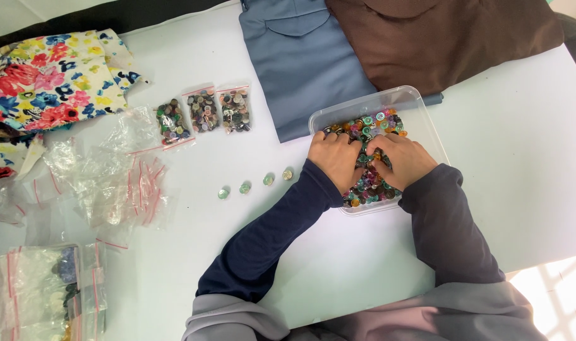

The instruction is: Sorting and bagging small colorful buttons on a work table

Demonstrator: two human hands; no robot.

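Sifting buttons point(371, 126), clear tub point(420, 117)

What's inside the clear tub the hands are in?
Mixed coloured buttons fill the tub. Left hand and right hand lie on the pile, covering the buttons and tub floor beneath.

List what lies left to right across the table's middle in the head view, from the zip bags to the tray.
Pile of empty zip bags → row of four loose buttons → left hand → right hand, both in the clear button tray.
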